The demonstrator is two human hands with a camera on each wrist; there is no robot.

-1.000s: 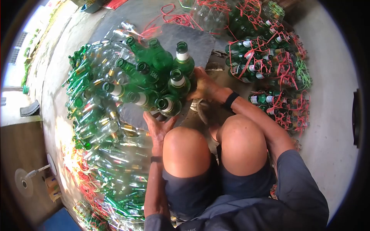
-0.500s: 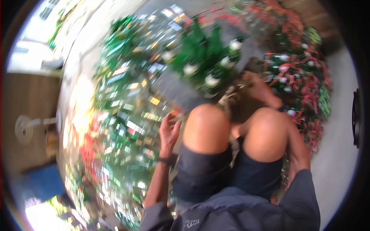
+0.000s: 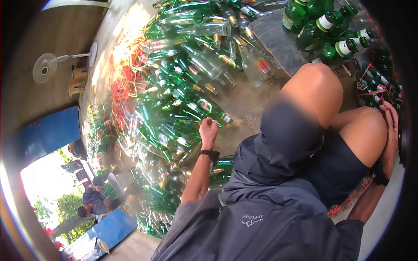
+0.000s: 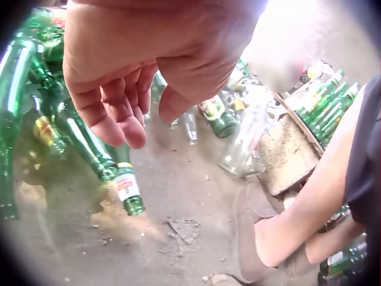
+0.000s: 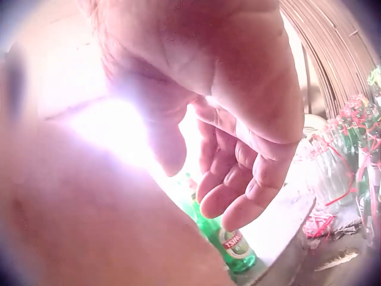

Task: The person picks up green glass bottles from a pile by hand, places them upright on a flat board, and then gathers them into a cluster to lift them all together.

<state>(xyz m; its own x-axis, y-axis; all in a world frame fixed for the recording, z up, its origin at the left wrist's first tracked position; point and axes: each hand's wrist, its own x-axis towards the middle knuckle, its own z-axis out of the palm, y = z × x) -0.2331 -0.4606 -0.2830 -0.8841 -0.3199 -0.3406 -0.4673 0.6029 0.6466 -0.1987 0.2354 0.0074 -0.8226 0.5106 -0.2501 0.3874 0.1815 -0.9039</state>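
Note:
The left hand (image 3: pixel 208 132) hangs in the air above the near edge of the loose green bottles (image 3: pixel 174 98), its fingers loosely bent. In the left wrist view nothing lies between the thumb and fingers of the left hand (image 4: pixel 143 71); a green bottle with a white neck label (image 4: pixel 126 187) lies on the floor below. At the person's right knee is the right hand (image 3: pixel 389 130), empty. The right wrist view shows the right hand (image 5: pixel 220 131) with loosely curved fingers beside the leg. Upright green bottles (image 3: pixel 318 30) stand together on a dark board (image 3: pixel 274 41).
Clear bottles (image 3: pixel 252 65) lie by the board. Bundles tied with red string (image 3: pixel 374 87) stand at the right. Loose red string (image 3: pixel 126 74) lies at the far side of the pile. A fan (image 3: pixel 45 68), blue panels (image 3: pixel 50 135) and people (image 3: pixel 93 198) are at the left.
Both hands have come away from the upright bottles; the left moved over the loose pile, the right back to the knee. The head view has swung left.

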